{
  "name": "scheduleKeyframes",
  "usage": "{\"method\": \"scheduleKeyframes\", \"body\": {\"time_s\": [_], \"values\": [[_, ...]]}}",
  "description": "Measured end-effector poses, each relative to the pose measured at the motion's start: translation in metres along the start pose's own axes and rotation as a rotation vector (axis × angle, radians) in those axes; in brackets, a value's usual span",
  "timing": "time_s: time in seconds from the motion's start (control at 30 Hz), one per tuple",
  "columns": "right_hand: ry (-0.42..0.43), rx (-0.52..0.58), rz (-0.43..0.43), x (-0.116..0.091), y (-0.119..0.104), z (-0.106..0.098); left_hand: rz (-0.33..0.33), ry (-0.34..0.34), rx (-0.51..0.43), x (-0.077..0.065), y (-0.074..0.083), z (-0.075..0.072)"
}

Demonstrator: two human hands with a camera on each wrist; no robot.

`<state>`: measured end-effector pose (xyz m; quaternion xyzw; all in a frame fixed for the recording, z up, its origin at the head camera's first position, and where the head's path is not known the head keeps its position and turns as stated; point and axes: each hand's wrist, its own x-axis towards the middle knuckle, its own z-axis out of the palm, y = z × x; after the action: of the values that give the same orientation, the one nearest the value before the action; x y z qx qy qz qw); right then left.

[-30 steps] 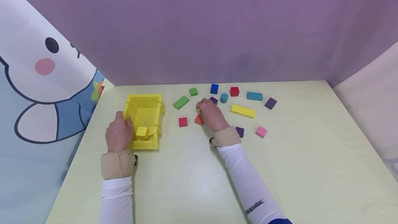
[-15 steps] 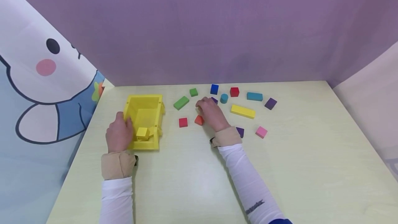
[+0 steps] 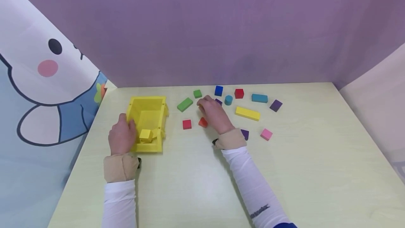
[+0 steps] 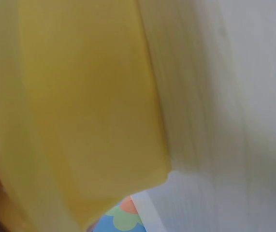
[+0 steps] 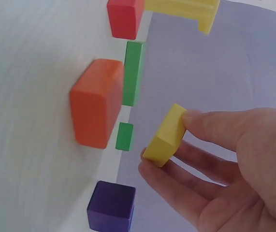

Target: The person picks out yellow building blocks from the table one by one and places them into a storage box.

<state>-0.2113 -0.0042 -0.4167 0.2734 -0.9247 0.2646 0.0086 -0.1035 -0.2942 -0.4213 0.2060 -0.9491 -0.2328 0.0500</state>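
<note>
No txt legible; dark mark (image 3: 260, 211) on R sleeve (image 3: 251, 182) looks like lettering, too sm. & blurry to read.

My right hand (image 3: 216, 114) edges slightly forward and leftward, pinching a small, smooth, flat-faced yellow block (image 5: 167, 137) — my fingertips now sit nearer the long rectangular green block (image 3: 185, 104) and the little green cube (image 3: 197, 94), and a bit farther from the smooth orange wedge-shaped block (image 3: 203, 122).
</note>
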Motion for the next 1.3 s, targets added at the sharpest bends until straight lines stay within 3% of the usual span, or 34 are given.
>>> {"method": "scheduleKeyframes", "body": {"time_s": [0.3, 0.83, 1.3], "values": [[0.009, 0.014, -0.062, 0.002, -0.012, -0.001, 0.004, 0.01, -0.006, -0.001, 0.001, 0.003], [-0.021, -0.021, -0.075, 0.008, -0.04, 0.001, 0.008, 0.035, 0.001, -0.005, 0.007, 0.005], [0.029, 0.033, -0.201, 0.01, -0.058, 0.001, -0.025, -0.003, -0.018, -0.005, 0.016, 0.009]]}}
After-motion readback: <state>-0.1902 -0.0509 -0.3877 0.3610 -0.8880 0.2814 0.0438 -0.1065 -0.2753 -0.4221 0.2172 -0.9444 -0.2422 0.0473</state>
